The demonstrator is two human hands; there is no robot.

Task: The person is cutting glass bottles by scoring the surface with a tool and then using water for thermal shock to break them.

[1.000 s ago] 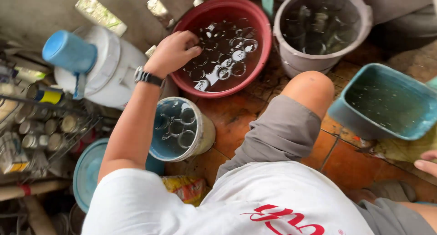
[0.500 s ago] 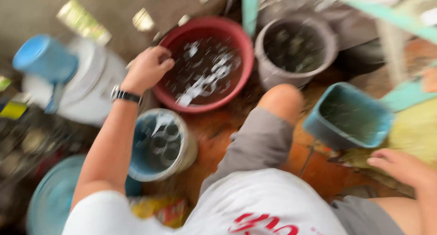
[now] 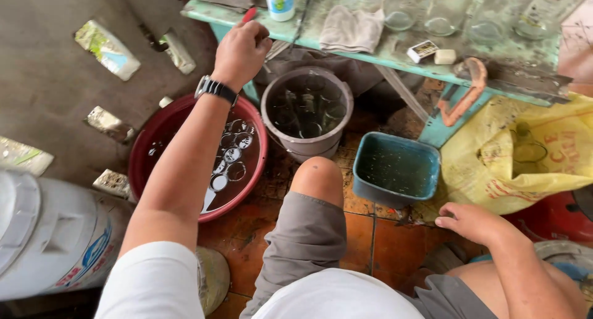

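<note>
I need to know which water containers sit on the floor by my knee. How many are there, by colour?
Red basin: 1
Grey bucket: 1
Teal tub: 1
Total: 3

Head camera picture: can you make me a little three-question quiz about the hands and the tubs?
1. True or false: the left hand is down in the red basin.
2. Which container sits nearest the right hand?
A. the grey bucket
B. the teal square tub
C. the white drum
3. Fill in: the left hand reaches up to the edge of the green ____ and pinches something small and red.

Key:
1. False; it is raised at the green bench, with the basin below the forearm.
2. B
3. bench
</note>
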